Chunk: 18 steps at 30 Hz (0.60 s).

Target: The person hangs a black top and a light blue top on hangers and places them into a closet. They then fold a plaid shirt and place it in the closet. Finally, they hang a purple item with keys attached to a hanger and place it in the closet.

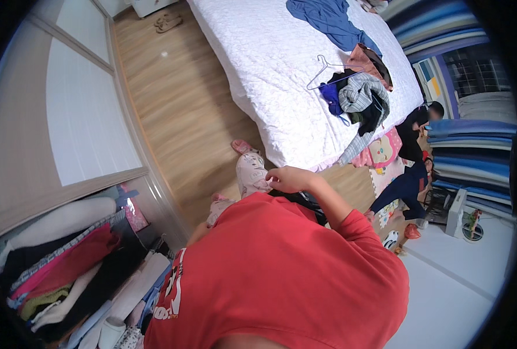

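Observation:
My right hand (pixel 290 179) is in front of my red shirt, near the bed's corner, with its fingers curled together. Just below it a black item (pixel 300 200) shows, partly covered by the hand and my shirt; its kind is not clear. What the fingers grip, if anything, is hidden. Only a sliver of my left forearm (pixel 198 234) appears beside the shirt, and the left hand is out of sight. To my left, the open wardrobe section holds several hanging clothes (pixel 98 247) in red, black and white.
A bed (pixel 252 64) with a white cover bears a clothes pile (pixel 363 96), a hanger (pixel 321 75) and a blue garment (pixel 334 23). Sliding wardrobe doors (pixel 93 110) line the left. Another person (pixel 407 186) is on a play mat (pixel 380 177) at right. Slippers (pixel 168 22) lie far off.

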Available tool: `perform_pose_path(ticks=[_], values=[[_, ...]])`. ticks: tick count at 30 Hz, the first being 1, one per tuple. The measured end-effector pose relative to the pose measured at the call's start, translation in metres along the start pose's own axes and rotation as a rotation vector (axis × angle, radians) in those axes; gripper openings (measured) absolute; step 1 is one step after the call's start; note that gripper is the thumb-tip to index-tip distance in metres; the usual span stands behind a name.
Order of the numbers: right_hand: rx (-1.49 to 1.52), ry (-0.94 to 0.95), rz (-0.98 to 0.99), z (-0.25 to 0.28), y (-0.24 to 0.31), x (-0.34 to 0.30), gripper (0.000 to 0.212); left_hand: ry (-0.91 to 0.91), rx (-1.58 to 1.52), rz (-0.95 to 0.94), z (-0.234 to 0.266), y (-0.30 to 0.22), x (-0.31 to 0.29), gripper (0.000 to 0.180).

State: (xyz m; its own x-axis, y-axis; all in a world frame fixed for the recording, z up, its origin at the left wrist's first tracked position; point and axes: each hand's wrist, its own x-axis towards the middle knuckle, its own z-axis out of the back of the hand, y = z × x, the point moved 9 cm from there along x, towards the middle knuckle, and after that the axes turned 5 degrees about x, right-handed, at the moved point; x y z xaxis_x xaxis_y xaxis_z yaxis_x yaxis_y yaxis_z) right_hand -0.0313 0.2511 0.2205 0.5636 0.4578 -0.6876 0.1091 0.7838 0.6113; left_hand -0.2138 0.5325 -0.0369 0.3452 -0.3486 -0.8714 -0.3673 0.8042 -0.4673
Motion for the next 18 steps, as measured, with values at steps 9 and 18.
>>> perform_pose_path(ticks=[9,18], values=[[0.717,-0.181,-0.22,0.134,-0.199,0.082,0.021,0.06,-0.234,-0.098,-0.036,-0.101,0.119,0.027],[-0.304,-0.473,-0.692,0.246,-0.547,0.046,0.033,-0.601,-0.691,-0.239,0.094,-0.164,0.226,0.013]])
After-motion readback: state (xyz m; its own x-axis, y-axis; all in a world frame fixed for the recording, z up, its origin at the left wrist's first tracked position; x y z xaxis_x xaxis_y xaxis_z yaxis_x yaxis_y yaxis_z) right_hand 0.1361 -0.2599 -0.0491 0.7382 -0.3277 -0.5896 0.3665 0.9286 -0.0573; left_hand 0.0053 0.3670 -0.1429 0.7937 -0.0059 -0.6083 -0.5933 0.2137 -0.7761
